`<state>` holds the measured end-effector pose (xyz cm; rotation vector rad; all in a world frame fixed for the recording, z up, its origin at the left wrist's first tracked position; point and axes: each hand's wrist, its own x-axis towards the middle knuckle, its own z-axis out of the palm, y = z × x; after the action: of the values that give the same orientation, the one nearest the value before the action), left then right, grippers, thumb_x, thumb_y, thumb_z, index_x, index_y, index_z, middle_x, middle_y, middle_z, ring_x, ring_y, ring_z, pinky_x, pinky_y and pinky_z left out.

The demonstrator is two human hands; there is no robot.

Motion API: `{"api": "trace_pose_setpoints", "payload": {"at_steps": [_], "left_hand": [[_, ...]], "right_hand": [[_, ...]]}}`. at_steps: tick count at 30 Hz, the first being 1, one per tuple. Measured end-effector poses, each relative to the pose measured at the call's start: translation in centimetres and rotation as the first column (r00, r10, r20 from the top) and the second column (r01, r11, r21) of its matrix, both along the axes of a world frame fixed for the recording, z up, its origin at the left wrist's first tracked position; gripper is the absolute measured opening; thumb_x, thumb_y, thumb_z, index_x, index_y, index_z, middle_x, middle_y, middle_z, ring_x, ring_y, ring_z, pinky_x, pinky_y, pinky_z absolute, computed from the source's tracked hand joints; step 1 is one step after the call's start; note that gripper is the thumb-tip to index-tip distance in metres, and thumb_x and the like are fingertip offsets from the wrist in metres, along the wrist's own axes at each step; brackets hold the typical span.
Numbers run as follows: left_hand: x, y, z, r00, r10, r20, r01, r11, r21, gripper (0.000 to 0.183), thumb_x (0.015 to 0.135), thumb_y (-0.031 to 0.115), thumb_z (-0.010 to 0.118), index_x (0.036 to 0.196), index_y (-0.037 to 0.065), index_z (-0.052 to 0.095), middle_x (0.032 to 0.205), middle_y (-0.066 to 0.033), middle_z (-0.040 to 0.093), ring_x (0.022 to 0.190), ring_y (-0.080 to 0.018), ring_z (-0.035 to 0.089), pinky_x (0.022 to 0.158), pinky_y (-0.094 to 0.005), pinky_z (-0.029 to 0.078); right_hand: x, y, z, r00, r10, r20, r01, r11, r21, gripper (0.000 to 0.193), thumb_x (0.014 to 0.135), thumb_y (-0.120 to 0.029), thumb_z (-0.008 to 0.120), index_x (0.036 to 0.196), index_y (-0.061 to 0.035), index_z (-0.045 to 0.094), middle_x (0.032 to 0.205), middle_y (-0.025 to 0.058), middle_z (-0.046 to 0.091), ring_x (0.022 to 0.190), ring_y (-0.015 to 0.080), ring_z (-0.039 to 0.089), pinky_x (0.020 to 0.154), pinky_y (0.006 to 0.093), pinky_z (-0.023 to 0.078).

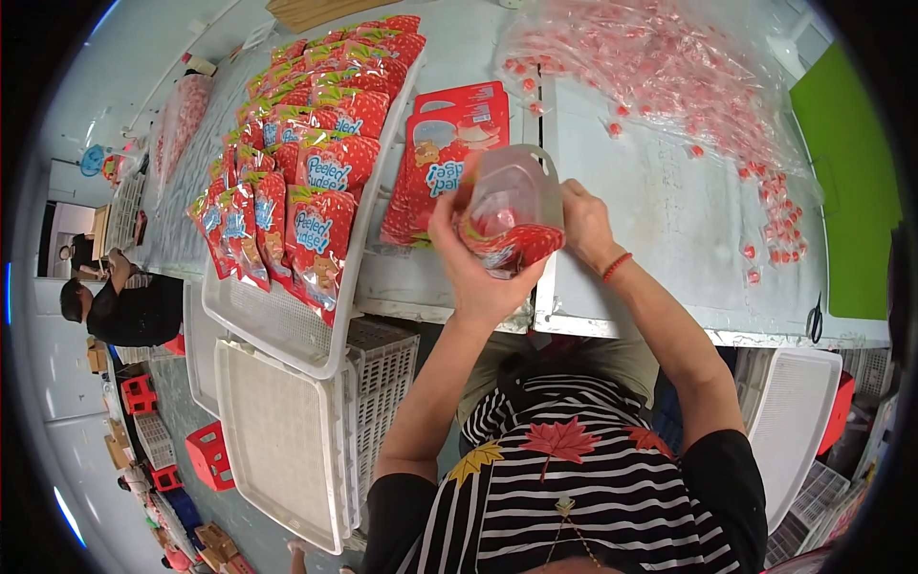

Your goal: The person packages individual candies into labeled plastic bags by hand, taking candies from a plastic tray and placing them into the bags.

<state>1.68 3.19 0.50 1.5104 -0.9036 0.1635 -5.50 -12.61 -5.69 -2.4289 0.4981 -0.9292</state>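
Observation:
An opened red pouch [521, 247] stands tilted over the table's front half, its pale see-through inner wall showing and something small and pinkish inside. My left hand [478, 273] wraps round its lower left side, fingers and thumb closed on it. Against the pouch's right edge is my right hand [585, 225], fingers curled in; the fingertips are partly hidden there, and it seems to pinch that edge. Flat red pouches [411, 206] lie stacked just beyond my left hand. Loose wrapped red candies [784, 230] are scattered to the right.
Plump filled red pouches [330, 163] crowd a white tray [368, 239] on the left. A large clear bag of candies [660, 72] spreads at the back. Black scissors [815, 320] lie by a green board [846, 191]. Stacked crates [287, 430] stand lower left; another person [134, 301] sits beyond.

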Motion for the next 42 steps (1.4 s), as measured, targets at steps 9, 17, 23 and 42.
{"api": "trace_pose_setpoints", "payload": {"at_steps": [9, 17, 23, 42], "left_hand": [[-1.3, -2.6, -1.3, 0.973, -0.029, 0.227, 0.004, 0.994, 0.109, 0.11, 0.054, 0.026, 0.087, 0.138, -0.003, 0.021, 0.128, -0.0234, 0.036, 0.115, -0.0392, 0.037, 0.097, -0.0512, 0.03], [-2.5, -3.4, -2.9, 0.994, -0.088, 0.07, 0.086, 0.996, 0.023, 0.118, 0.054, 0.022, 0.088, 0.141, -0.003, 0.011, 0.132, -0.0244, 0.032, 0.119, -0.0397, 0.036, 0.1, -0.0504, 0.03], [-0.2, -2.5, 0.7, 0.877, -0.47, -0.102, 0.453, 0.878, -0.157, 0.126, 0.051, 0.032, 0.091, 0.143, -0.002, 0.011, 0.127, -0.0181, 0.039, 0.116, -0.0308, 0.045, 0.097, -0.042, 0.039], [1.7, -0.3, 4.7, 0.695, -0.456, -0.556, 0.429, 0.883, -0.188, 0.034, 0.1, 0.03, 0.048, 0.091, 0.002, 0.065, 0.067, 0.0038, 0.059, 0.057, 0.0, 0.05, 0.05, -0.0168, 0.04]], "right_hand": [[-2.2, 0.9, 17.2, 0.939, 0.173, 0.299, -0.134, 0.98, -0.146, 0.013, 0.078, -0.011, 0.068, 0.072, -0.003, 0.06, 0.069, 0.009, 0.059, 0.056, 0.0272, 0.059, 0.049, 0.035, 0.047], [-2.0, 1.7, 15.5, 0.934, 0.356, -0.019, -0.355, 0.924, -0.142, 0.021, 0.086, -0.023, 0.059, 0.081, -0.0025, 0.063, 0.069, 0.0119, 0.059, 0.067, 0.031, 0.061, 0.06, 0.0373, 0.05], [-3.1, 0.0, 17.0, 0.804, 0.579, -0.135, -0.591, 0.802, -0.083, 0.02, 0.084, -0.022, 0.061, 0.08, -0.0023, 0.064, 0.078, 0.0147, 0.062, 0.075, 0.034, 0.06, 0.068, 0.0408, 0.048], [-6.2, 0.9, 20.1, 0.934, 0.312, -0.172, -0.356, 0.815, -0.456, 0.021, 0.072, -0.017, 0.073, 0.081, -0.0001, 0.066, 0.104, 0.0135, 0.061, 0.095, 0.0296, 0.058, 0.085, 0.0383, 0.046]]}}
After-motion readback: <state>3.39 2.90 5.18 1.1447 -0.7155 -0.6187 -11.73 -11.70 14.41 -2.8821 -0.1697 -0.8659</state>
